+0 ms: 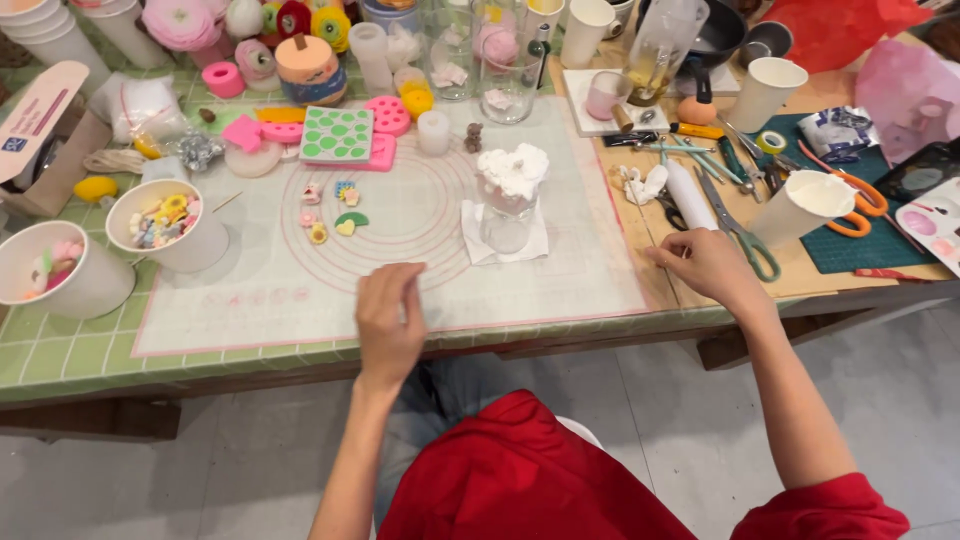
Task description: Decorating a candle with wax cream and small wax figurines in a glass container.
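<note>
The left hand (390, 318) rests at the near edge of the white mat (560, 270), fingers curled loosely inward; whether something small is pinched between them cannot be told. The right hand (705, 262) lies at 3 o'clock from it, on the bare desk (60, 350) just past the mat's right border, fingers bent down and holding nothing, its fingertips near the green-handled scissors (745, 240). At 1 o'clock from the left hand, within the mat's printed rings, a clear glass (507, 205) stands upright on a white paper square (505, 245). The glass is filled and crowned with a rough mound of white cream-like topping (514, 168) that rises above the rim, with a pinkish layer beneath it; the filling stage therefore appears done. No decoration sits on the topping, so trimming appears to remain. At 11 o'clock from the left hand, small coloured pieces (335, 212) lie loose on the mat, apart from the glass. Farther out at 10 o'clock, two white paper cups (165, 225) hold more small pieces. At 12 o'clock, beyond the glass, a green-and-white mould (337, 135) and pink moulds (386, 116) lie at the mat's far edge.
</note>
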